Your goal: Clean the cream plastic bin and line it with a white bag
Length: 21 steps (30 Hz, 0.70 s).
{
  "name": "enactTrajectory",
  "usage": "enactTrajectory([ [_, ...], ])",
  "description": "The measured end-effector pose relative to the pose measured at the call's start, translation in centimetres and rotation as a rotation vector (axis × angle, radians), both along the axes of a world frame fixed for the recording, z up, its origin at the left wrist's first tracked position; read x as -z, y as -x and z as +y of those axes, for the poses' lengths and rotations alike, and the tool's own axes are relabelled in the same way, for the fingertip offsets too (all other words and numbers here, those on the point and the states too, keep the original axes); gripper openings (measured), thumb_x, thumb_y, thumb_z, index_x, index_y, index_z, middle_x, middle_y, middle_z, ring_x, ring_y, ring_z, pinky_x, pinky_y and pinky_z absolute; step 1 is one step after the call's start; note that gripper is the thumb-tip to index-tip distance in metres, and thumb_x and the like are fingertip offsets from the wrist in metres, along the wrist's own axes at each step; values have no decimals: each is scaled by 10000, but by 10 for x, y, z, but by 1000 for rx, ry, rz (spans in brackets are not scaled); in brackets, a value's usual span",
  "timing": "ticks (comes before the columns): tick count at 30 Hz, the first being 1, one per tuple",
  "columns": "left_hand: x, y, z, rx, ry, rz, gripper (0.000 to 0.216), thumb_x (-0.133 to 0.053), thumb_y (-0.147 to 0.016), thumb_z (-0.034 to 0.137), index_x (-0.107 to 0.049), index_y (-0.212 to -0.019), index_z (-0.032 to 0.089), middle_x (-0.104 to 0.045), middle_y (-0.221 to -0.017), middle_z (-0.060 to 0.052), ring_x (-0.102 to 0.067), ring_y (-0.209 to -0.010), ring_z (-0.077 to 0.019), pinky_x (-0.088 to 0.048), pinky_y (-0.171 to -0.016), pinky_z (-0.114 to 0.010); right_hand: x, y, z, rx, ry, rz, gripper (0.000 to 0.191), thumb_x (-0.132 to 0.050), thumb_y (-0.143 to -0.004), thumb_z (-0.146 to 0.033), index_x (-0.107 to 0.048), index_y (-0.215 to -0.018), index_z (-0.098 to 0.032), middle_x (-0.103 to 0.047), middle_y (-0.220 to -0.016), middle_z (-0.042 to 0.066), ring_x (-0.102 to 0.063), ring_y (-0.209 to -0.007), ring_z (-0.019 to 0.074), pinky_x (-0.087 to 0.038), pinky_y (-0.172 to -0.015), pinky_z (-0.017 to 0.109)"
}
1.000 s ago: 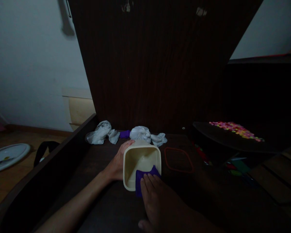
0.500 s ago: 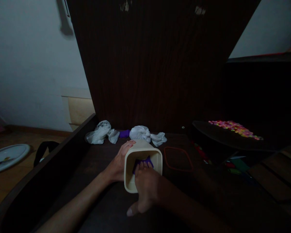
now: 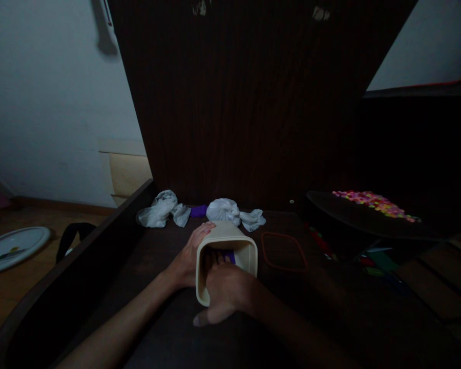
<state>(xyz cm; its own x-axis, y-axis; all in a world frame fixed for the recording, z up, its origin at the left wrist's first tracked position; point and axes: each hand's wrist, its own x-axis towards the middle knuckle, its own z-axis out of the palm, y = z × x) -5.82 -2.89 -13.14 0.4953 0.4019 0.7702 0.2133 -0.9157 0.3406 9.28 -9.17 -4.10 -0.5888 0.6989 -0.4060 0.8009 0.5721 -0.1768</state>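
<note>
- Dim room, with a dark wood panel [image 3: 253, 102] across the back and a white wall [image 3: 42, 102] off to the left.
- On the dark counter [image 3: 153, 251] just ahead: a cream container [image 3: 230, 237], tipped on its side, mouth turned toward the camera.
- Grips that container from outside with the left hand [image 3: 186, 264], palm against the left wall and fingers curled over the upper edge.
- Reaches into the mouth with the right hand [image 3: 226, 287], fingers inside against a purple cloth [image 3: 229, 255] and thumb outside near the lower rim.
- Cannot tell whether those fingers pinch the cloth or press it flat.
- Shows only a small patch of the cloth, deep inside the container behind the fingers.
- Near the container's right side, flat on the counter: a thin red ring [image 3: 282, 233] with rounded corners.
- Farther back against the panel: a crumpled white bag [image 3: 159, 211] and a second white bundle [image 3: 230, 211], with a small purple piece [image 3: 197, 210] between them.
- Far right: a dark shelf [image 3: 349, 218] bearing a heap of bright coloured bits [image 3: 374, 201].
- Low on the left, on the wooden floor [image 3: 7, 292]: a white round plate [image 3: 13, 248].
</note>
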Motion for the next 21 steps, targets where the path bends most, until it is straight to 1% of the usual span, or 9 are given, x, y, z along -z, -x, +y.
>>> enactTrajectory([
  [3,1,1,1,12,8,-19,1036,-806,-771,485,-188,-1573,267,-400,-1506,-216,-408,-1428,-415,-348,-1168,-669,-4,-6,-4,-10,4,73,1262,-799,-693,-610,-225,-1518,153,-203,-1572,397,-256,-1477,483,-306,-1209,497],
  [6,2,2,2,24,19,-29,1002,-792,-789,466,-197,-1569,266,-398,-1500,-215,-413,-1421,-414,-357,-1160,-667,-2,-11,-13,-64,-13,136,1289,-828,-655,-617,-250,-1510,155,-210,-1567,398,-265,-1476,478,-294,-1219,492],
  [7,3,3,3,25,27,-30,999,-792,-790,457,-196,-1569,269,-396,-1501,-214,-416,-1419,-414,-359,-1158,-667,1,-12,-16,-72,-33,170,1249,-832,-667,-594,-276,-1511,138,-227,-1569,383,-278,-1476,466,-293,-1222,491],
  [9,4,4,3,19,46,-31,997,-794,-789,447,-198,-1569,271,-391,-1507,-212,-416,-1419,-415,-359,-1157,-667,12,-9,-25,-32,-105,233,1005,-777,-793,-470,-342,-1515,77,-289,-1568,333,-320,-1472,423,-317,-1217,498],
  [11,6,5,3,9,69,-29,987,-791,-793,434,-204,-1570,271,-386,-1515,-210,-407,-1427,-412,-355,-1164,-661,25,-4,-34,103,-211,228,604,-560,-962,-221,-422,-1490,38,-409,-1519,296,-399,-1442,370,-362,-1196,509],
  [12,6,5,3,8,79,-28,987,-793,-791,431,-208,-1570,272,-386,-1518,-208,-403,-1431,-411,-352,-1168,-657,32,-2,-39,165,-254,205,507,-455,-986,-126,-461,-1467,33,-451,-1491,286,-430,-1423,361,-382,-1184,515],
  [14,7,6,3,13,91,-38,1016,-813,-770,436,-210,-1572,276,-386,-1524,-207,-401,-1434,-412,-345,-1176,-651,43,0,-47,159,-324,203,467,-381,-989,-64,-527,-1426,11,-510,-1449,265,-490,-1376,364,-438,-1145,519],
  [18,6,6,4,49,92,-42,1130,-871,-691,462,-198,-1578,270,-384,-1530,-211,-393,-1436,-430,-330,-1183,-657,61,-13,-60,-3,-514,280,418,-457,-978,-94,-606,-1367,-58,-600,-1379,228,-597,-1274,373,-548,-1039,501],
  [21,4,5,4,54,89,-35,1189,-891,-653,488,-181,-1582,274,-387,-1532,-211,-400,-1431,-436,-331,-1180,-663,75,-30,-65,-16,-623,300,397,-482,-968,-100,-639,-1332,-122,-653,-1333,189,-656,-1203,359,-597,-961,485],
])
